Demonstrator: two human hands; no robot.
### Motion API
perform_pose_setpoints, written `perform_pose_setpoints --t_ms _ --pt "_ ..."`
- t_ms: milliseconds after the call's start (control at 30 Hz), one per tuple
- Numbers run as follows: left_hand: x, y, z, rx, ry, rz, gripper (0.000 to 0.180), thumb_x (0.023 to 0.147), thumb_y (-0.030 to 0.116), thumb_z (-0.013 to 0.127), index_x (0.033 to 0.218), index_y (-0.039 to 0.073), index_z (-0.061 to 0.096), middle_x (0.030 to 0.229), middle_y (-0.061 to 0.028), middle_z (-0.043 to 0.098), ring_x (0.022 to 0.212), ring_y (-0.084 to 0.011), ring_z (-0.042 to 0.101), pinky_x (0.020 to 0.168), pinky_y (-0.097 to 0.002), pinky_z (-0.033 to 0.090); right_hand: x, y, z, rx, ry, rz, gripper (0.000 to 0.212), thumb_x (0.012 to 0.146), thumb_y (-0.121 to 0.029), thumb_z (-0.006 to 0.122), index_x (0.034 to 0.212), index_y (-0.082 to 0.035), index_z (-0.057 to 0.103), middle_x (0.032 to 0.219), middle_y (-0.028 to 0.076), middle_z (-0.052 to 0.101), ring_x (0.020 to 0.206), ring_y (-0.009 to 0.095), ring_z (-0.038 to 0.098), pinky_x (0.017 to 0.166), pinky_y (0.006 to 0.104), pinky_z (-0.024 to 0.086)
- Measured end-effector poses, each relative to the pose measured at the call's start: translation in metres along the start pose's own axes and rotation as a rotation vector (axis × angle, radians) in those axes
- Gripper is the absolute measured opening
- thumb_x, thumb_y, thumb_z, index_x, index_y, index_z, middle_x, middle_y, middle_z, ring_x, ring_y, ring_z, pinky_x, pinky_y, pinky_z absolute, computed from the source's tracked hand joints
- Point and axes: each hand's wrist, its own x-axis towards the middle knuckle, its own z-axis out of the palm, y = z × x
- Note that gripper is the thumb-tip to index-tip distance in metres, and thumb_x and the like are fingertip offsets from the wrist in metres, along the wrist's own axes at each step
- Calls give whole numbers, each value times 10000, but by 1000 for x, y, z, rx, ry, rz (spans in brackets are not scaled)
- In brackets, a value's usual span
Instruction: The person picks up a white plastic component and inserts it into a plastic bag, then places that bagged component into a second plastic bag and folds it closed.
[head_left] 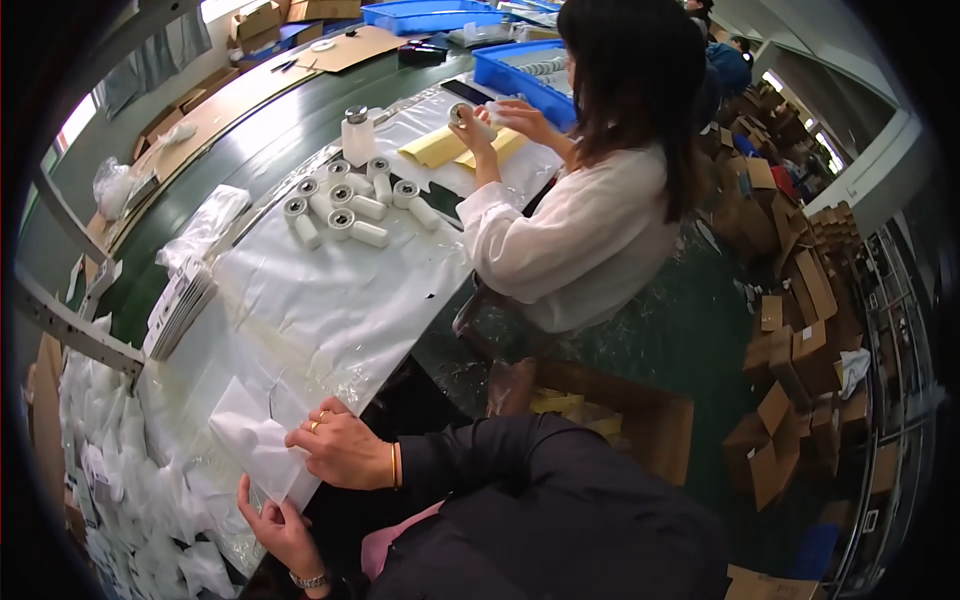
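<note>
"Looking from here, I see a white bag (250,430) at the near end of the table (330,280). Which hand has it?"

"The right hand (345,447). Its fingers and thumb are closed on the bag's edge, at three o'clock from the bag's middle."

"And the left hand (285,537)?"

"At five o'clock, by the bag's bottom corner, finger and thumb a little apart. Whether they pinch it, I cannot tell."

"What lies around the bag?"

"A leaning stack of cards (180,308) at eleven o'clock, and a heap of white packs (130,490) at eight. Farther off, toward one, a cluster of white rolls (366,207) lies on the table, with a bottle (357,142) just beyond."

"Who's that at two o'clock?"

"A co-worker (580,225) in a white top, holding something pale above some yellow sheets (430,149)."

"And at three?"

"A cardboard box (668,430) with yellowish pieces inside."
</note>
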Motion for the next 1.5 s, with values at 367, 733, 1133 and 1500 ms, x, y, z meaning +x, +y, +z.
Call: perform_pose_setpoints --t_ms 367,733,1133,1500 --pt "-16 -11 -13 -166 -39 -115 515 1105 129 644 1532 76 361 830 -136 773 507 -112 623 461 -192 367 -17 8 -22 242 -84 -61 154 963 -213 743 1077 -123 693 866 41 704 895 228 689 930 389 455" --pt "-20 -19 -16 -222 -69 -236 314 1112 164 639 1325 80 423 826 -153 788 573 -163 716 457 -205 405 -21 -5 -42 258 -216 55 116 957 -217 744 1002 -117 705 894 49 720 905 261 699 904 412 477" --pt "-21 -16 -19 -177 -119 -239 293 1117 154 620 1330 35 457 827 -155 790 594 -168 725 473 -202 426 -30 12 -33 242 -193 -83 73 944 -126 686 1007 -100 711 946 77 708 926 307 699 877 431 520" --pt "-23 -6 -18 -180 -146 -251 309 1103 149 648 1318 24 465 834 -152 791 613 -165 726 505 -202 443 -36 16 -46 245 -158 -68 97 947 -92 716 1043 -95 727 977 81 722 944 313 701 847 413 540"
